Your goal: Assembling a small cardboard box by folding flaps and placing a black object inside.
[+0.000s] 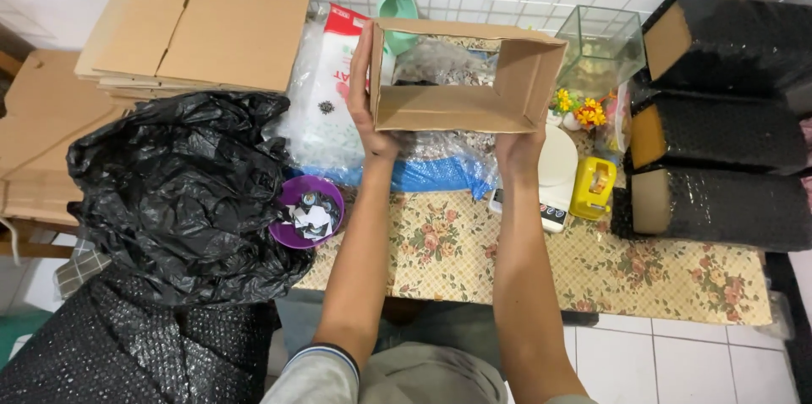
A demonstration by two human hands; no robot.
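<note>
Both hands are gripping an open cardboard box (pixel 461 74) above the floral-cloth table (pixel 592 269): I am clasping its left wall with my left hand (pixel 365 108), fingers running up the outside, and I am pinching its near right corner with my right hand (pixel 518 148). I am holding it squared into a tube, open at both ends, so the shaping looks done while no flaps appear folded or sealed and nothing is sitting inside; closing and filling seem to be what is left. Through the opening I am seeing only crumpled clear plastic bags (pixel 326 108) lying behind. My right fingertips are hiding behind the cardboard, the box's far flaps are hard to make out, and the black bin bag (pixel 182 184) is covering whatever lies beneath it.
</note>
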